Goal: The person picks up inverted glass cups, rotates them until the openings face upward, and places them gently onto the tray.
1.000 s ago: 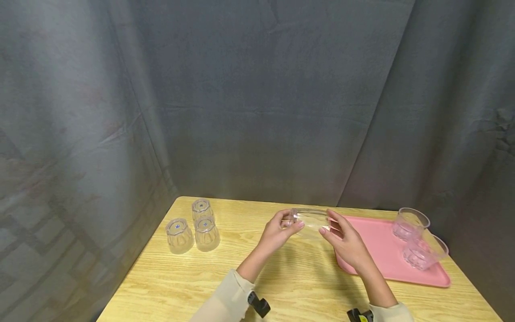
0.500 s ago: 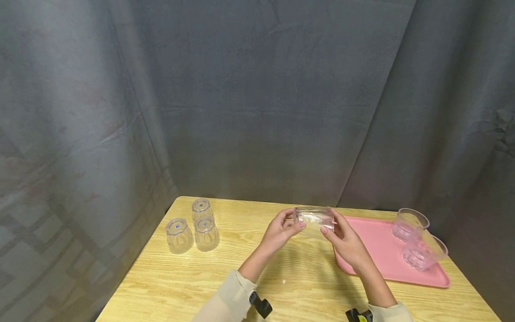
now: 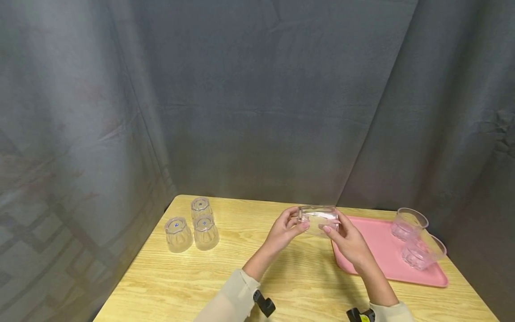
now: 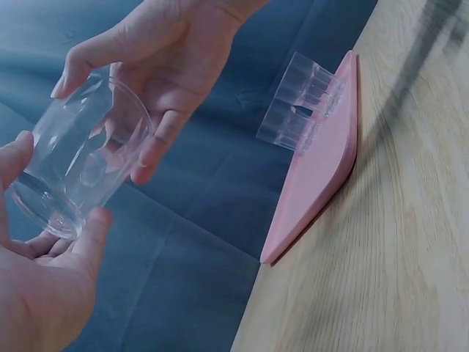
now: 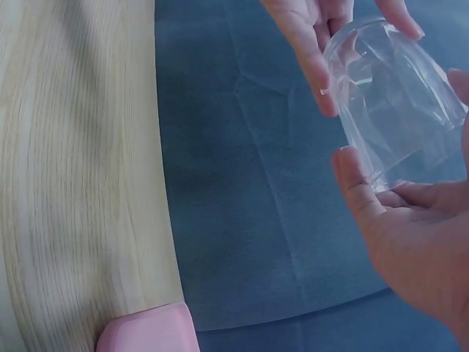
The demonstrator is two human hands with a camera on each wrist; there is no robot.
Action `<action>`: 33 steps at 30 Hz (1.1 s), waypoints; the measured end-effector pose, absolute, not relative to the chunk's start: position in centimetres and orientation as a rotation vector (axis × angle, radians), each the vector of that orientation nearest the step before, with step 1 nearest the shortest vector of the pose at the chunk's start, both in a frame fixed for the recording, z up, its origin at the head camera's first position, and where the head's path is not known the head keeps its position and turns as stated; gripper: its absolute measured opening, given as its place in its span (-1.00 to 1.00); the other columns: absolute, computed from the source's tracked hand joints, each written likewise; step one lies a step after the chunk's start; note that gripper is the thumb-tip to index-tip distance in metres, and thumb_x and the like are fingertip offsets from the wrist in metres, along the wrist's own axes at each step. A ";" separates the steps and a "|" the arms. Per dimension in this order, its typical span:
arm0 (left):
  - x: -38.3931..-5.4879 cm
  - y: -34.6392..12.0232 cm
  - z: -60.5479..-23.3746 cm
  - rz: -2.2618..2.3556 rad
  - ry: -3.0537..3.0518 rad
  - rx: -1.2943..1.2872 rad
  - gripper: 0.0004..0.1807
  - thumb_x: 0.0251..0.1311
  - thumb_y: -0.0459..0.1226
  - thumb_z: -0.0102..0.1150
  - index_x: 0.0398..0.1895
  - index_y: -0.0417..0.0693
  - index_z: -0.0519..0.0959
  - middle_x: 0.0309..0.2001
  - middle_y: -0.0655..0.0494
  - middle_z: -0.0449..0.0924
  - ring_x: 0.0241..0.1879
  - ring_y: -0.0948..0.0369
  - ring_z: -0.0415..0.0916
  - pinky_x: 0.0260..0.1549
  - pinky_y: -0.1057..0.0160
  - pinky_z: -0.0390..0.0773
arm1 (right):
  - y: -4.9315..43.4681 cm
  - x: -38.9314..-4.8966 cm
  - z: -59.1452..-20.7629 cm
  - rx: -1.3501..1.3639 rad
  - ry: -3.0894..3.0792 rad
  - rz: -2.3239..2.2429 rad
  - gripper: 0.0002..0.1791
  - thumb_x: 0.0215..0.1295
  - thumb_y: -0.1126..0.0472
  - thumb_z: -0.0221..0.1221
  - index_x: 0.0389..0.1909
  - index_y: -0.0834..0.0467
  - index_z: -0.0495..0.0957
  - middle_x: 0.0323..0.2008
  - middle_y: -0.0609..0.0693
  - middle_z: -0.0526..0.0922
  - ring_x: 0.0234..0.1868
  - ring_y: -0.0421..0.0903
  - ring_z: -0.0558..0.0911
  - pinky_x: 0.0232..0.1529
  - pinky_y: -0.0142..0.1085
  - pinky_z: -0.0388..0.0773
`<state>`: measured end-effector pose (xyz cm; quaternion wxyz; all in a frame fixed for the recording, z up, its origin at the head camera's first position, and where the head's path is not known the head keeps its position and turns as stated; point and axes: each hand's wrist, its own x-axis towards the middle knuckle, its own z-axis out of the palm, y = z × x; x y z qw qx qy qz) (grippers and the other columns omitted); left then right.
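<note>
Hands first: left hand (image 3: 283, 232) and right hand (image 3: 352, 243) each grip one end of a clear, colourless, faceted tumbler (image 3: 318, 217), fingers and thumbs curled round it. From my station I see it on its side, raised above the pale yellow wood-grain table (image 3: 161, 286), near the left edge of the pink rectangular tray (image 3: 378, 237) and clear of it. Base seems to lie in the left hand and mouth in the right; the clear wall keeps me from being certain.

Tray: two similar clear tumblers stand mouth up towards its right edge, one by the far right corner (image 3: 408, 223), the other nearer the front edge (image 3: 420, 256). They overlap in my head view; contact not determinable there.

Table, far left corner: three clear tumblers mouth down, blue marks on their bases: one by the left edge (image 3: 179, 237), one just right of it (image 3: 206, 235), one behind, nearer the far edge (image 3: 201, 208).

Tally, my judgement: two look done, upright on the tray; the held one is partway, neither upright nor set down; three remain unturned. I estimate just short of half.
</note>
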<state>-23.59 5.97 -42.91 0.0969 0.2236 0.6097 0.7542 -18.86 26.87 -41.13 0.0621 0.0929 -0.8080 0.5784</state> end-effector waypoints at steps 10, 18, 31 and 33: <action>-24.0 7.0 -43.6 2.181 1.842 0.618 -0.34 0.35 -0.26 0.26 0.43 -0.29 0.27 0.22 -0.14 0.51 0.21 0.09 0.52 0.19 0.16 0.53 | 27.6 -18.8 -40.5 0.123 -2.562 1.577 -0.12 0.49 0.06 0.18 0.59 0.31 -0.06 0.35 0.41 0.37 0.35 0.30 0.42 0.04 -0.52 0.46; -24.3 7.7 -44.0 2.126 1.878 0.596 -0.37 0.34 -0.22 0.25 0.42 -0.22 0.33 0.21 -0.12 0.53 0.17 0.15 0.53 0.15 0.17 0.55 | 28.4 -18.8 -40.0 0.125 -2.634 1.424 -0.13 0.47 -0.01 0.20 0.58 0.26 0.02 0.37 0.40 0.33 0.28 0.34 0.46 0.09 -0.07 0.58; -24.6 9.2 -44.4 2.081 1.847 0.617 -0.40 0.39 -0.21 0.19 0.42 -0.24 0.33 0.15 -0.04 0.56 0.09 0.18 0.58 0.12 0.18 0.59 | 29.8 -19.2 -39.1 0.108 -2.672 1.336 -0.16 0.44 0.06 0.23 0.57 0.27 0.07 0.28 0.38 0.43 0.15 0.23 0.53 -0.17 -0.41 0.55; -24.7 9.3 -44.5 2.043 1.864 0.629 -0.39 0.39 -0.18 0.17 0.43 -0.21 0.32 0.17 -0.01 0.55 0.07 0.21 0.57 0.10 0.21 0.58 | 30.1 -19.3 -39.0 0.093 -2.685 1.310 -0.14 0.43 0.03 0.23 0.57 0.25 0.06 0.23 0.36 0.47 0.12 0.19 0.54 -0.19 -0.41 0.54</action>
